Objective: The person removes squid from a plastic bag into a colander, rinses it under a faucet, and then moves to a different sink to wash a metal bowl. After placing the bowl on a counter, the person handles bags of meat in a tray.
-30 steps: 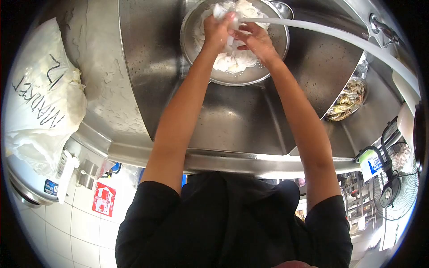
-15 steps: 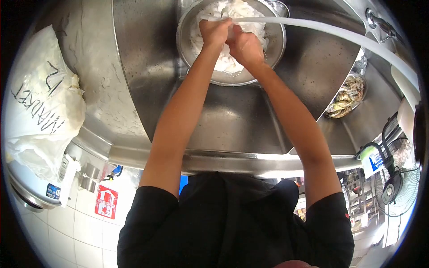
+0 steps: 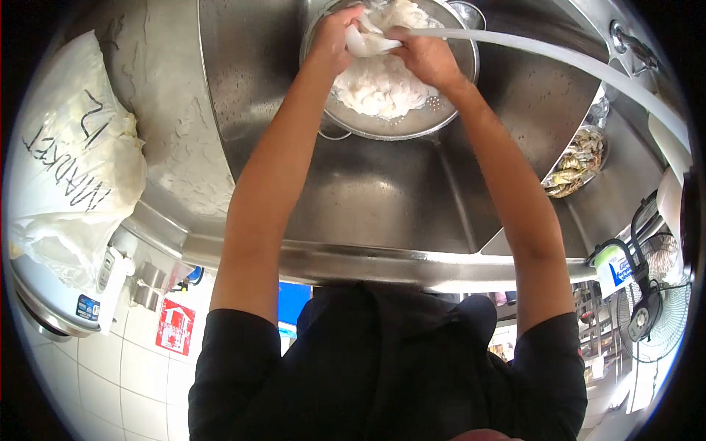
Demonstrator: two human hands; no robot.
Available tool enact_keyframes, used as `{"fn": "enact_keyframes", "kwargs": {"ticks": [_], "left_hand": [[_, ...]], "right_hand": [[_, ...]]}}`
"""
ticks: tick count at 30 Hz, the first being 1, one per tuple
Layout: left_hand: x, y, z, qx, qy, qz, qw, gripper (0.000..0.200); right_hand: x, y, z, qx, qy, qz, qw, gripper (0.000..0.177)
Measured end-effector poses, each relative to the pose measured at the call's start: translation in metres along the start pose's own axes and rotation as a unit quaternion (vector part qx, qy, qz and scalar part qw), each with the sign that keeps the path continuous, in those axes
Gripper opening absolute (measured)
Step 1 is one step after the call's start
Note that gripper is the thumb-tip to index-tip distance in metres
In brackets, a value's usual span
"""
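The soft pieces (image 3: 382, 84) are milky white. The colander (image 3: 434, 114) is silvery steel, dotted with rows of small holes. The hose (image 3: 559, 55) is translucent white and the sink (image 3: 382, 191) is dull grey steel. The plastic bag (image 3: 73, 169) is white with black handwritten letters. The shirt (image 3: 382, 367) is black, and the wall sign (image 3: 174, 327) is red and white.

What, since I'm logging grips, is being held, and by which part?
A limp white piece: left hand pinches one end, right hand the other, above the colander.

Both arms reach straight out ahead; the left hand (image 3: 332, 37) and right hand (image 3: 426, 55) sit close together, fingers curled tight.
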State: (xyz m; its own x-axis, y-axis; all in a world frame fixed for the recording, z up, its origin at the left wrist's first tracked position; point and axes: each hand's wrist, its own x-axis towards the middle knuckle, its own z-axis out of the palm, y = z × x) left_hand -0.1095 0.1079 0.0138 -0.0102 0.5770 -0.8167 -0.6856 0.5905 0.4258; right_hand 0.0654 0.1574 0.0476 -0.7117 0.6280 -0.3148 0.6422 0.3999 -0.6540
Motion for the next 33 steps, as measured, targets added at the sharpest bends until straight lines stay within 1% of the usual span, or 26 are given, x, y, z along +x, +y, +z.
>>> {"fn": "enact_keyframes", "kwargs": {"ticks": [1, 2, 3, 4, 5, 6, 7, 8, 9, 11, 12, 13, 14, 15, 16, 17, 20, 22, 24, 26, 27, 28, 29, 30, 31, 33], "left_hand": [[-0.003, -0.007, -0.002, -0.141, -0.067, 0.032, 0.987, 0.043], [-0.016, -0.003, 0.001, -0.141, -0.067, 0.03, 0.987, 0.043], [-0.036, 0.007, 0.009, 0.153, -0.083, 0.201, 0.964, 0.047], [-0.047, 0.013, 0.014, 0.429, -0.09, 0.349, 0.828, 0.051], [-0.045, 0.009, 0.019, 0.428, -0.09, 0.349, 0.829, 0.051], [-0.043, 0.003, 0.027, 0.083, -0.071, 0.185, 0.977, 0.044], [-0.042, 0.0, 0.031, -0.277, -0.041, -0.011, 0.96, 0.039], [-0.035, -0.005, 0.027, -0.277, -0.043, -0.011, 0.96, 0.039], [-0.026, -0.012, 0.022, -0.153, -0.081, -0.007, 0.985, 0.04], [-0.017, -0.019, 0.019, -0.028, -0.115, -0.003, 0.993, 0.041], [-0.016, -0.015, 0.025, 0.125, -0.104, 0.023, 0.986, 0.039], [-0.02, -0.012, 0.027, 0.273, -0.09, 0.046, 0.957, 0.037], [-0.016, -0.018, 0.019, 0.273, -0.087, 0.044, 0.957, 0.037], [-0.003, -0.027, 0.007, 0.399, -0.042, 0.127, 0.907, 0.049], [0.011, -0.036, -0.005, 0.515, 0.003, 0.207, 0.832, 0.063], [0.024, -0.045, -0.021, 0.515, 0.001, 0.207, 0.832, 0.063], [0.033, -0.049, -0.044, 0.542, 0.022, 0.346, 0.766, 0.038], [-0.007, -0.035, -0.027, 0.483, 0.142, 0.198, 0.841, 0.041], [-0.011, -0.034, -0.02, 0.539, 0.149, 0.211, 0.802, 0.043], [-0.011, -0.039, -0.014, 0.593, 0.155, 0.217, 0.759, 0.046], [-0.005, -0.042, -0.012, 0.628, 0.156, 0.21, 0.733, 0.048], [-0.002, -0.047, -0.009, 0.661, 0.155, 0.2, 0.706, 0.05], [-0.006, -0.053, -0.003, 0.661, 0.153, 0.198, 0.707, 0.05], [-0.014, -0.056, 0.007, 0.713, 0.195, 0.267, 0.618, 0.051], [-0.022, -0.058, 0.016, 0.753, 0.235, 0.331, 0.518, 0.052], [-0.025, -0.055, 0.04, 0.742, 0.233, 0.366, 0.511, 0.05]], "right_hand": [[0.0, 0.005, 0.001, 0.025, 0.007, -0.015, 1.0, 0.026], [0.0, 0.012, 0.003, 0.092, -0.055, 0.038, 0.994, 0.03], [0.0, 0.025, 0.011, 0.092, -0.055, 0.038, 0.994, 0.03], [0.0, 0.043, 0.025, 0.191, -0.068, 0.085, 0.976, 0.032], [0.001, 0.037, 0.022, 0.287, -0.081, 0.131, 0.946, 0.034], [-0.002, 0.032, 0.018, 0.286, -0.082, 0.131, 0.946, 0.034], [-0.007, 0.027, 0.013, 0.41, -0.067, 0.209, 0.885, 0.033], [-0.009, 0.019, 0.004, 0.523, -0.049, 0.281, 0.803, 0.033], [-0.01, 0.033, 0.013, 0.522, -0.048, 0.282, 0.804, 0.033], [-0.01, 0.059, 0.034, 0.313, 0.042, 0.198, 0.928, 0.031], [-0.009, 0.042, 0.02, 0.315, 0.039, 0.198, 0.927, 0.031], [-0.008, 0.026, 0.002, 0.278, 0.028, 0.181, 0.943, 0.029], [-0.008, 0.013, -0.01, 0.241, 0.02, 0.164, 0.956, 0.027], [-0.005, 0.017, -0.007, 0.241, 0.019, 0.164, 0.956, 0.027], [0.0, 0.026, -0.003, 0.145, -0.015, 0.123, 0.982, 0.028], [0.002, 0.031, -0.001, 0.048, -0.049, 0.081, 0.994, 0.029], [-0.009, 0.021, -0.009, -0.077, -0.011, 0.114, 0.99, 0.036], [-0.004, 0.026, -0.005, -0.088, -0.034, 0.195, 0.976, 0.036], [-0.001, 0.019, -0.009, -0.099, -0.058, 0.275, 0.955, 0.037], [0.001, 0.013, -0.013, 0.213, -0.173, 0.464, 0.842, 0.049], [-0.004, 0.038, 0.011, 0.213, -0.174, 0.465, 0.841, 0.049], [-0.015, 0.083, 0.053, 0.165, 0.019, 0.145, 0.975, 0.049], [-0.017, 0.088, 0.058, 0.143, 0.112, -0.032, 0.983, 0.05], [-0.016, 0.074, 0.048, 0.089, 0.208, -0.2, 0.953, 0.05], [-0.011, 0.063, 0.033, 0.195, 0.079, 0.073, 0.975, 0.049], [-0.002, 0.052, 0.019, 0.282, -0.059, 0.338, 0.896, 0.048]]}}
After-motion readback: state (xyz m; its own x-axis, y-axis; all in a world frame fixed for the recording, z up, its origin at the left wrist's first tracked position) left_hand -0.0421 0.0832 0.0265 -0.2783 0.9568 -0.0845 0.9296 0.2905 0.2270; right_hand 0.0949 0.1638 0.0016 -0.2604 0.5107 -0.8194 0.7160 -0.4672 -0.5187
